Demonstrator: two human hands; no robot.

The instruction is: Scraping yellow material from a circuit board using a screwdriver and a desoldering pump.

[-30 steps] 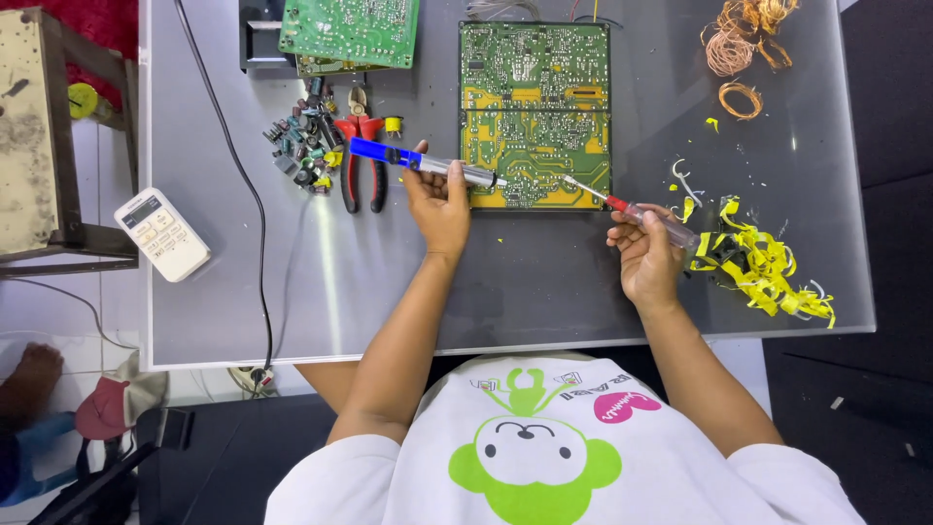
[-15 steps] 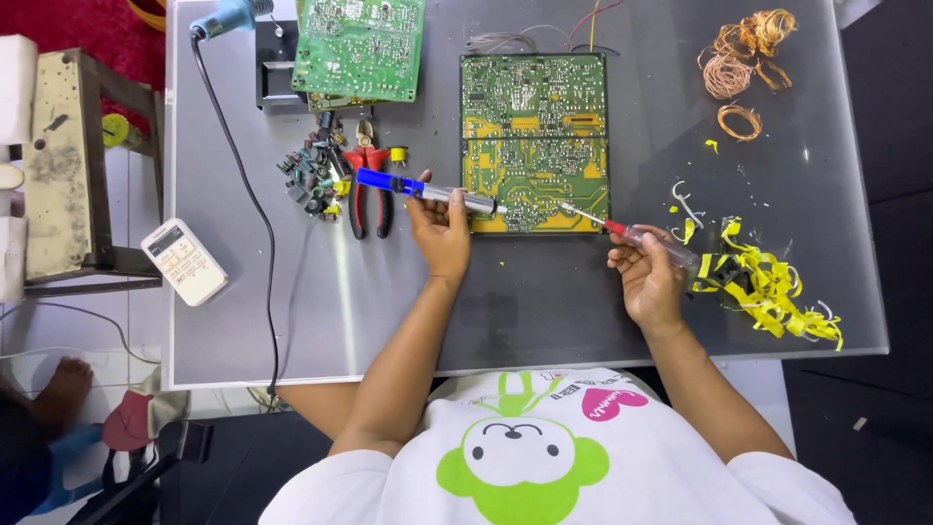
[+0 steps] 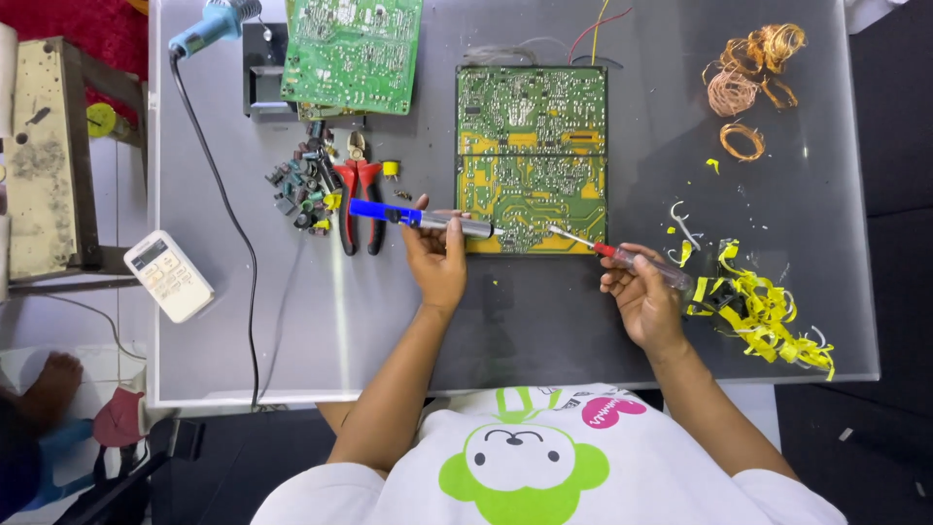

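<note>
A person seated at a grey surface works on a yellow-green circuit board lying flat at 12 o'clock from the hands. The left hand has its fingers closed around a blue-handled soldering iron, its metal tip touching the board's lower left edge. The right hand grips a red-tipped screwdriver, its shaft reaching the board's lower edge. Since a second ago, both hands hold the same tools against the same edge; the view has shifted so that a blue heat gun now shows at 10 o'clock.

Counted: two circuit boards, the second a green board at 11 o'clock; one pair of red-handled pliers at 9 o'clock of the left hand, beside one heap of small components; three copper wire coils at 1 o'clock; one pile of yellow tape scraps at 3 o'clock, just beside the right hand; one white remote control off the surface at 9 o'clock.
</note>
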